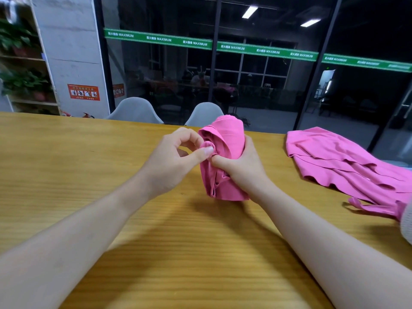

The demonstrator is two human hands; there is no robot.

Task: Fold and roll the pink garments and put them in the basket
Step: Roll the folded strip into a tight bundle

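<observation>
I see the rolled pink garment [223, 157] standing nearly upright on the wooden table [89, 157], near its far edge and about midway across. My right hand [242, 166] wraps around the roll from its right side, fingers curled behind it and thumb pressed across the front, gripping it firmly. My left hand [176, 157] sits just to the left of the roll, pinching a small twisted bit of the fabric between thumb and forefinger near the upper part of the bundle; the other fingers curl loosely above. The lower end of the roll rests on the tabletop, with loose folds showing at its bottom edge.

To the right, well apart from the roll, a second pink garment [347, 161] lies spread flat and rumpled on the table, reaching to the right border of the view. Beyond the far edge stand two grey chairs [136, 110], with a dark glass wall [267, 74] behind them.
</observation>
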